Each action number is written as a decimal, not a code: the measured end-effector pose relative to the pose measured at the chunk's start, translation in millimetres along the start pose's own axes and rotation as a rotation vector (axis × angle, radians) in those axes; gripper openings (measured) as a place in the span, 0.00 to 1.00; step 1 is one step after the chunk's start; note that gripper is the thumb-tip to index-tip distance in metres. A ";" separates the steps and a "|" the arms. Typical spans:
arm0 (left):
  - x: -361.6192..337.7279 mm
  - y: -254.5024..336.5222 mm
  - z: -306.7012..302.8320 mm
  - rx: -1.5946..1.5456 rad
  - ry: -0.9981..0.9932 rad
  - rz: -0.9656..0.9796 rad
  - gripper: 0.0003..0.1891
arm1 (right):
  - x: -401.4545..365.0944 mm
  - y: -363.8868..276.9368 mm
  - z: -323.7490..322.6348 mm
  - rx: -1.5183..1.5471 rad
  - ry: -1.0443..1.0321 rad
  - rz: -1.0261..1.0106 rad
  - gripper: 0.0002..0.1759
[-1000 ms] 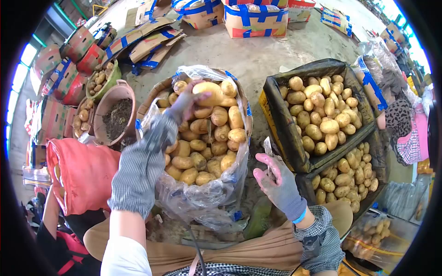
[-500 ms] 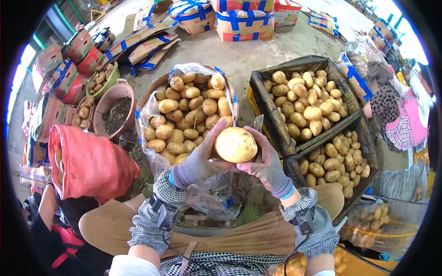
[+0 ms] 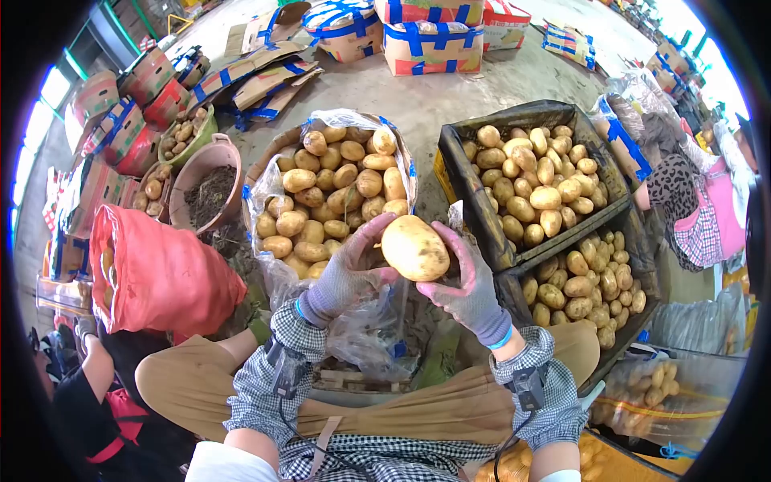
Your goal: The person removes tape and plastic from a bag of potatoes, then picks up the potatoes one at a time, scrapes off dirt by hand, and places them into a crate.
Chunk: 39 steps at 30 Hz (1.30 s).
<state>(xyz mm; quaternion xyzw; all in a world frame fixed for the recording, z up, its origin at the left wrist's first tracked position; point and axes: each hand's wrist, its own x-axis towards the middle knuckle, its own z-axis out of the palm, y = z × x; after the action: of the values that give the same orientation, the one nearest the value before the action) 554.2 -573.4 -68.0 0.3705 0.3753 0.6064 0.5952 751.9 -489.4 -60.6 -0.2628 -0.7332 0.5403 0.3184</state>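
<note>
Between my gloved hands is one large pale-yellow potato (image 3: 415,247) with small brown spots, held in front of my lap. My left hand (image 3: 351,269) curves around its left side, and my right hand (image 3: 470,281) grips it from the right and below. Grey palms and pinkish fingertips mark both gloves. Just beyond my hands stands a plastic-lined round carton (image 3: 250,173) full of potatoes. To the right are two black-lined crates, the farther one (image 3: 474,229) and the nearer one (image 3: 514,301), each filled with potatoes.
A red sack (image 3: 165,273) stands at my left, beside a pink tub (image 3: 227,153) of dark debris. Flattened cardboard (image 3: 261,80) and a taped box (image 3: 434,52) lie farther back. Another person (image 3: 707,201) in checks and pink is at the right. Bagged potatoes (image 3: 642,386) sit lower right.
The potato has turned between my hands, its long axis now more slanted, and it sits slightly farther right. My fingers have shifted around it. The view has moved slightly.
</note>
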 end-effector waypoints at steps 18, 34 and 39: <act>67.2 -17.9 -64.5 0.917 0.143 -0.042 0.24 | 39.8 51.6 -88.9 1.236 0.620 0.473 0.29; 178.0 -33.3 -231.3 1.201 0.229 -0.538 0.30 | 68.9 23.9 -59.6 0.771 0.495 0.565 0.21; 114.9 28.4 -221.8 0.192 0.332 -0.479 0.26 | 61.8 25.1 -58.6 0.778 0.466 0.638 0.21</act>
<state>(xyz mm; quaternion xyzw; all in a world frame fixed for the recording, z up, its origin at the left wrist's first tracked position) 340.9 -461.9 -140.7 0.2220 0.5998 0.4626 0.6140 756.3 -400.7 -60.9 -0.4475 -0.2740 0.7684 0.3664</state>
